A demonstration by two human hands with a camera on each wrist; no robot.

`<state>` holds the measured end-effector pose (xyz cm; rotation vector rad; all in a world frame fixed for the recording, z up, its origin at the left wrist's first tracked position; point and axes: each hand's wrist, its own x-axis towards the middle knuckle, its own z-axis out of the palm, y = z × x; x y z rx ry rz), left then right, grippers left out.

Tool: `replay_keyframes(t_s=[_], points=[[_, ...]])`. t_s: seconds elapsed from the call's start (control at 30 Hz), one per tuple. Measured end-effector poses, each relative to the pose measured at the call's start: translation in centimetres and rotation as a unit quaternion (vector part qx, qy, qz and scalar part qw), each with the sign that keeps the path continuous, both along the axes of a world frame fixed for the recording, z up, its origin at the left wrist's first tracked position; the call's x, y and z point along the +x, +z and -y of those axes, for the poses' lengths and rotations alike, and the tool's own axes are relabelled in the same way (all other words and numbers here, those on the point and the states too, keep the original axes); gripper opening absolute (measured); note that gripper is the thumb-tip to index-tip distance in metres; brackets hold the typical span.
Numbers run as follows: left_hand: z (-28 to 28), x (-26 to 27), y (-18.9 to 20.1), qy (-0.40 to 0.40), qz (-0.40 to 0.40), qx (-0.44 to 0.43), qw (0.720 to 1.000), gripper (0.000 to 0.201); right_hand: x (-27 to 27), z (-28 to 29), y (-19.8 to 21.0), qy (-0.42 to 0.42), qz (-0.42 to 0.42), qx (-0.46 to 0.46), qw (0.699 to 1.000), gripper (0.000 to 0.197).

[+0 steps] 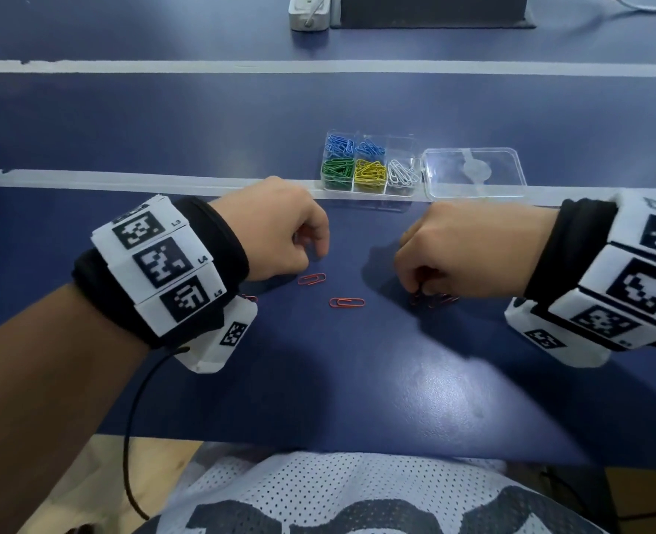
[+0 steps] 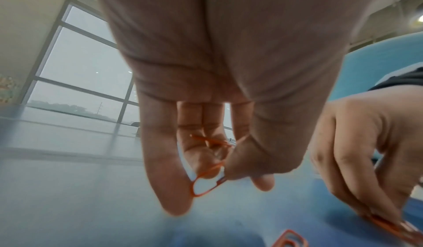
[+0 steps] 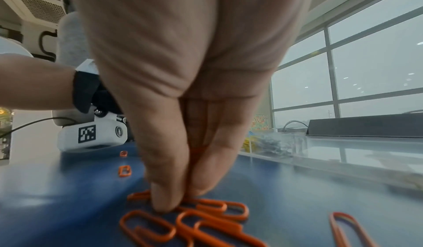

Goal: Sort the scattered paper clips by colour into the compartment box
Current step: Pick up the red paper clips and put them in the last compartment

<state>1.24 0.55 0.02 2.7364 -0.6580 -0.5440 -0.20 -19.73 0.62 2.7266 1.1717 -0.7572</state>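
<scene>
On the blue surface (image 1: pixel 357 379) our left hand (image 1: pixel 276 233) hovers knuckles-up, its grip pinched on orange clips (image 2: pixel 206 184). Our right hand (image 1: pixel 469 252) presses fingertips down, grip closing around an orange clip pile (image 3: pixel 201 220). The clear compartment box (image 1: pixel 372 163), beyond both hands, holds blue, green, yellow and white clips. Two loose orange clips (image 1: pixel 346 302) lie between the hands.

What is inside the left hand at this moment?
The left hand pinches orange paper clips between thumb and fingers; one loop sticks out below. The fingers cover the rest, so their number cannot be told.
</scene>
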Motion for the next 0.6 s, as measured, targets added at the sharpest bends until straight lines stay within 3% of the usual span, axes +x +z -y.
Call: replay_keyframes(t_s=[0.13,0.27,0.43,0.6], points=[[-0.2,-0.5,0.4,0.012,-0.007,-0.024,1.0,0.029,-0.3,-0.1,0.1,0.001,0.006,0.016,1.0,0.02],[-0.4,-0.9,0.4,0.034,-0.024,-0.028,0.999,0.031,-0.6,-1.0,-0.3,0.001,0.019,0.046,0.999,0.037],[-1.5,-1.3,0.0,0.068,-0.069,-0.03,0.995,0.036,-1.1,-3.5,-0.6,-0.002,0.022,0.084,0.996,0.028],[-3.4,-2.5,-0.4,0.07,-0.065,-0.014,0.995,0.01,-1.4,-5.4,-1.0,0.009,0.025,0.064,0.998,0.022]])
